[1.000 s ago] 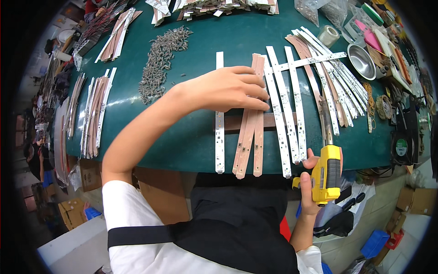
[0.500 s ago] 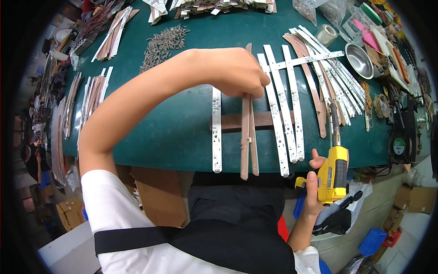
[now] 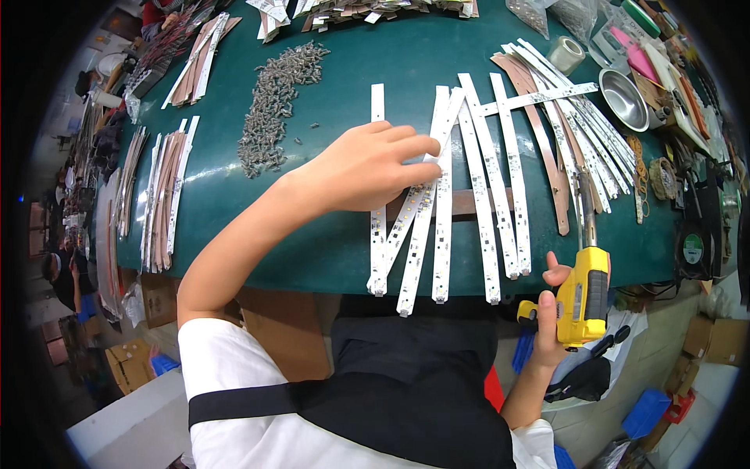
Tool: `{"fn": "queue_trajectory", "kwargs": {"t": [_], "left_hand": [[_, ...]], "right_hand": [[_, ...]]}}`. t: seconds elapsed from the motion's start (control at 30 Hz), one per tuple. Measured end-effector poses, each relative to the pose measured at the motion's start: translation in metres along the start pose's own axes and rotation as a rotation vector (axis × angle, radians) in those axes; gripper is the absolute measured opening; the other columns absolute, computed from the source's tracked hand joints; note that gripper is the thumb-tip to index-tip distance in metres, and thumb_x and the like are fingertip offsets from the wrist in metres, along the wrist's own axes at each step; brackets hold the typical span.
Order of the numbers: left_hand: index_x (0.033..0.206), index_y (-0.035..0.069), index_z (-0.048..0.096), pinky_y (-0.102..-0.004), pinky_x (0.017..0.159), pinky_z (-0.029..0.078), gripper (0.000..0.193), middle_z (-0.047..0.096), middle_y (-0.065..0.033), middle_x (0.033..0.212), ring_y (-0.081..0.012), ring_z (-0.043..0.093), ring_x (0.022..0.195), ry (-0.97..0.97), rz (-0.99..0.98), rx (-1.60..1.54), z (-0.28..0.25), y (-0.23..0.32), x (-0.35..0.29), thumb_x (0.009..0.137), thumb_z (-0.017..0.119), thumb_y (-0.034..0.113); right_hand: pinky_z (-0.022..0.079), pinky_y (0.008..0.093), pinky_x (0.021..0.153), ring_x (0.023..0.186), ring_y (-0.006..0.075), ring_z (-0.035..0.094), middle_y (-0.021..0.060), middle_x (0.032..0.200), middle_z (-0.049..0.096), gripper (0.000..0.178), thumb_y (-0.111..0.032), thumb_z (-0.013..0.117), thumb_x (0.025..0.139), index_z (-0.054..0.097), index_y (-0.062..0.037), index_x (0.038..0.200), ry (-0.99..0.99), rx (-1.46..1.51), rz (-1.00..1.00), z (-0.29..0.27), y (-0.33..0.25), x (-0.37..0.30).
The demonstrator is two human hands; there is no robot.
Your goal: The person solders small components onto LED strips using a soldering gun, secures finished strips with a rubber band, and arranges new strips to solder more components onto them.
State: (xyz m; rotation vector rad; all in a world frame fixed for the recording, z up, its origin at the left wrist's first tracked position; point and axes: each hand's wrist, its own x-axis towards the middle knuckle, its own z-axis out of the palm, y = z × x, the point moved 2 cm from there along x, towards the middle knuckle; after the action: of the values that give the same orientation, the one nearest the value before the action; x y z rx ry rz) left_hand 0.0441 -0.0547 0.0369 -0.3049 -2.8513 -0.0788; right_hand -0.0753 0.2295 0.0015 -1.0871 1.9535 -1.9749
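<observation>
My left hand (image 3: 383,166) is over the middle of the table, fingers apart, its fingertips and thumb at the white LED strips. Beneath it, a tilted LED strip (image 3: 416,254) crosses others, component side up; the hand hides parts of them. Beside it lies an upright LED strip (image 3: 442,250), and a further LED strip (image 3: 378,234) is left of the hand. My right hand (image 3: 550,328) is closed round a yellow soldering gun (image 3: 584,301) with a black grip and a long metal barrel pointing away from me, near the table's front edge.
A brown bar (image 3: 464,203) lies crosswise under the strips. More LED strips (image 3: 594,148) are fanned out at the right, near a metal bowl (image 3: 623,99). Small metal parts (image 3: 269,109) are heaped at the back left. Bundles of strips (image 3: 168,187) lie along the left side.
The strips under my left hand showed brown backs and now show white component faces, spread out. My left hand has drawn back and its fingers have opened. The soldering gun stays in my right hand.
</observation>
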Motion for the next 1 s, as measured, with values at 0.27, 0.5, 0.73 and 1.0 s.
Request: {"fn": "queue_trajectory", "kwargs": {"t": [0.27,0.5,0.73,1.0], "left_hand": [[0.102,0.011,0.063,-0.0322,0.08,0.051,0.031,0.063,-0.0033,0.105,-0.0199,0.062,0.096,0.072,0.004,0.031,0.008,0.0,-0.022,0.072,0.07,0.01],[0.102,0.008,0.063,-0.0364,0.083,0.051,0.029,0.063,-0.0066,0.108,-0.0252,0.061,0.099,0.087,-0.156,-0.187,0.002,0.003,-0.032,0.074,0.07,0.01],[0.134,0.005,0.046,-0.047,0.108,0.031,0.07,0.043,-0.018,0.139,-0.035,0.038,0.131,-0.013,-0.387,-0.209,0.021,0.034,-0.025,0.081,0.066,0.046],[0.132,0.005,0.047,-0.0483,0.108,0.029,0.071,0.042,-0.0186,0.139,-0.036,0.038,0.13,0.055,-0.452,-0.165,0.021,0.039,-0.025,0.08,0.067,0.049]], "right_hand": [[0.039,0.059,0.1,0.094,0.02,0.053,0.0112,0.097,0.054,0.065,0.003,0.051,0.082,0.026,0.0012,0.142,-0.022,-0.028,-0.059,-0.008,0.0,0.001],[0.038,0.0601,0.101,0.095,0.021,0.054,0.0121,0.098,0.054,0.058,0.002,0.052,0.082,0.033,0.0022,0.138,0.022,-0.014,-0.089,-0.015,-0.008,0.003],[0.039,0.0596,0.1,0.089,0.0199,0.052,0.0113,0.093,0.052,0.072,-0.002,0.054,0.08,0.02,0.0031,0.143,0.032,-0.042,-0.079,-0.017,-0.016,0.004],[0.031,0.0585,0.107,0.107,0.0299,0.047,0.021,0.106,0.049,0.058,-0.016,0.049,0.082,0.033,0.0111,0.13,0.021,0.269,-0.009,-0.027,-0.036,-0.001]]}}
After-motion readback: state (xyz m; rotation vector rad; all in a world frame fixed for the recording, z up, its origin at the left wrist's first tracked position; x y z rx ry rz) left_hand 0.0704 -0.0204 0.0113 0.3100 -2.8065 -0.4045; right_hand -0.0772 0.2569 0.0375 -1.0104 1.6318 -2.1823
